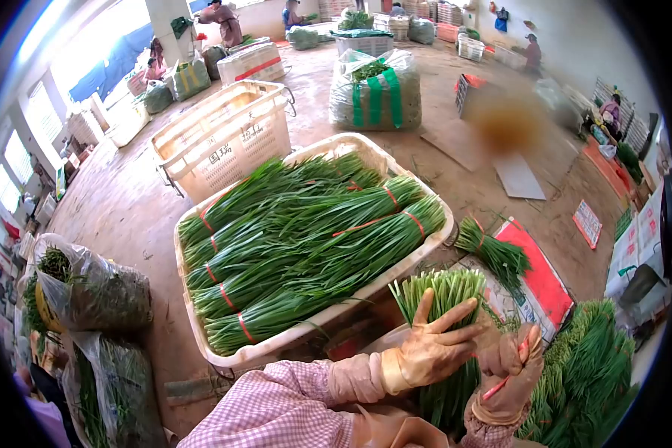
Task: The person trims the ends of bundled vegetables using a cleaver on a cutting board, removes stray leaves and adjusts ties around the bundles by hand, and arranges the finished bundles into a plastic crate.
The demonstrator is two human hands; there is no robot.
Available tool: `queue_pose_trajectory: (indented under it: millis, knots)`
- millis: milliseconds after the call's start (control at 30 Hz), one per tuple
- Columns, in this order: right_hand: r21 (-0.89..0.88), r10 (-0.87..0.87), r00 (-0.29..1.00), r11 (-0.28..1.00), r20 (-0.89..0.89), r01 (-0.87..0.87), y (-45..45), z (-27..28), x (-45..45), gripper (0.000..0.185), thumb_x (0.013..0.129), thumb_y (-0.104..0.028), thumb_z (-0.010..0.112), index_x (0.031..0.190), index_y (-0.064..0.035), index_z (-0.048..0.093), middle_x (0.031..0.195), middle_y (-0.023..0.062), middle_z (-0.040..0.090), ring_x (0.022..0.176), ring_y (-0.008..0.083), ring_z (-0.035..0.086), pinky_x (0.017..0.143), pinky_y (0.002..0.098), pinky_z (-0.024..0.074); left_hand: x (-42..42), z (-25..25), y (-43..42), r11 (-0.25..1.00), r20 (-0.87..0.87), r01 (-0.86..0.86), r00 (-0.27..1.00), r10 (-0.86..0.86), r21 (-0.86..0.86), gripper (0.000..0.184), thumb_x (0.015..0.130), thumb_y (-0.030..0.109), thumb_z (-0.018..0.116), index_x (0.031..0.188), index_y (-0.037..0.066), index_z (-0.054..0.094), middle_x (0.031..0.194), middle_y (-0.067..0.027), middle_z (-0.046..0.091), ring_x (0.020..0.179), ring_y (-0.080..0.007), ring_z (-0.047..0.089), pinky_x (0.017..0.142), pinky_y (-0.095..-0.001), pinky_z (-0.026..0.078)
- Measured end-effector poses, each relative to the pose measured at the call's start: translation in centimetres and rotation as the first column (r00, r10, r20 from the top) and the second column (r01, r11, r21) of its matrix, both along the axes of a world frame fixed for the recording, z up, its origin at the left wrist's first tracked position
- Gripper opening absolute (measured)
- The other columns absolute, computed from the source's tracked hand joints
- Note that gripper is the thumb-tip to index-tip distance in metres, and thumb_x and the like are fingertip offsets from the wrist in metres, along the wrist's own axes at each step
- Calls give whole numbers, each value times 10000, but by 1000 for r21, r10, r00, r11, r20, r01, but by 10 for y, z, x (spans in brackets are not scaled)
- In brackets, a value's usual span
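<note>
My left hand (425, 347), in a tan glove, is closed around a bunch of garlic chives (444, 291). The cut pale ends stand upright above my fingers, and the green leaves hang below. Just right of it, my gloved right hand (509, 366) pinches a thin red tie (523, 348); a red strip also shows near the wrist. In front of me, a white plastic crate (189, 302) holds several chive bunches bound with red ties. One tied bunch (493, 245) lies right of the crate. A large pile of loose chives (586, 373) is at the lower right.
An off-white crate (220, 145) with black writing stands behind the full one. Past it sits a stuffed clear bag (373, 93) with green tape. Bags of greens (97, 287) line the left side. A red-and-white board (534, 280) lies at right. Several people work farther back.
</note>
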State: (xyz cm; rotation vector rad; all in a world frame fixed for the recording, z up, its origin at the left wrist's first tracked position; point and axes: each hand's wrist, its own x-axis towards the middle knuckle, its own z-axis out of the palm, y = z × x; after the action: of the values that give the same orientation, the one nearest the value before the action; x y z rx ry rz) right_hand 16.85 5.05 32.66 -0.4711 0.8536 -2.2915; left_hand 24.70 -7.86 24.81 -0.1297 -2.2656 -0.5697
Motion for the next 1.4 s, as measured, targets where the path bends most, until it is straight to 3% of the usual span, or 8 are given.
queue_pose_trajectory:
  millis: [433, 533, 733, 867, 1100, 1167, 1267, 1400]
  knots:
    - [21, 3, 968, 1000, -252, 2, 7, 5, 8, 238, 957, -238, 578, 829, -83, 451, 555, 0, 393, 461, 99, 378, 419, 259, 290, 4, 31, -29, 942, 305, 324, 909, -283, -91, 439, 864, 372, 612, 1247, 158, 592, 1462, -22, 440, 1454, -315, 209, 1037, -723, -89]
    - [61, 222, 935, 975, -278, -214, -2, 5, 16, 167, 944, -182, 600, 840, -55, 574, 622, 40, 563, 478, 123, 487, 451, 276, 394, 3, 41, -51, 809, 516, 535, 778, -359, -245, 859, 734, 496, 653, 1469, 168, 354, 1537, -22, 321, 1483, -291, 102, 1043, -712, -144]
    - [202, 310, 623, 950, -719, -240, -30, -7, 29, 180, 917, -193, 613, 845, -28, 595, 669, 93, 607, 595, 238, 633, 554, 343, 499, -4, 51, -42, 508, 426, 426, 896, -123, -749, 744, 841, 473, 410, 1506, 176, 258, 1603, -36, 149, 1484, -224, 114, 1128, -657, 56]
    - [180, 308, 550, 945, -776, -275, -40, -26, 42, 158, 917, -156, 643, 862, -15, 599, 716, 81, 653, 579, 236, 637, 507, 314, 488, -16, 43, -43, 604, 306, 371, 928, -213, -706, 446, 809, 274, 492, 1229, 143, 569, 1255, -42, 578, 1297, -218, 457, 1130, -646, 155]
    - [255, 282, 418, 960, -863, -121, -63, -51, 73, 237, 905, -243, 618, 780, -49, 563, 624, 113, 570, 581, 304, 608, 508, 408, 480, -23, 27, -44, 604, 142, 304, 943, -302, -737, 376, 754, 232, 585, 1116, 139, 622, 1084, -5, 623, 1098, -178, 551, 1055, -606, 325]
    - [593, 593, 18, 804, -805, 44, -56, -48, 69, 246, 902, -281, 602, 805, -55, 595, 613, 119, 558, 574, 325, 588, 546, 431, 485, -21, 29, -46, 590, 157, 314, 940, -302, -744, 372, 774, 233, 575, 1134, 149, 621, 1114, -11, 618, 1130, -183, 541, 1052, -595, 324]
    - [531, 599, 169, 784, -783, -321, -28, -50, 56, 310, 887, -350, 616, 847, -43, 633, 871, 133, 621, 765, 313, 609, 685, 415, 499, -19, 36, -46, 624, 216, 303, 953, -213, -720, 385, 804, 268, 545, 1174, 189, 615, 1212, -11, 596, 1252, -191, 489, 1110, -606, 197]
    - [388, 315, 597, 922, -737, -8, 30, -8, 16, 525, 833, -503, 672, 952, -9, 540, 1107, 186, 579, 1000, 292, 562, 870, 392, 454, 0, 32, -42, 644, 153, 186, 982, -108, -742, 384, 816, 287, 529, 1187, 228, 612, 1318, 22, 562, 1370, -187, 392, 1119, -603, 114]
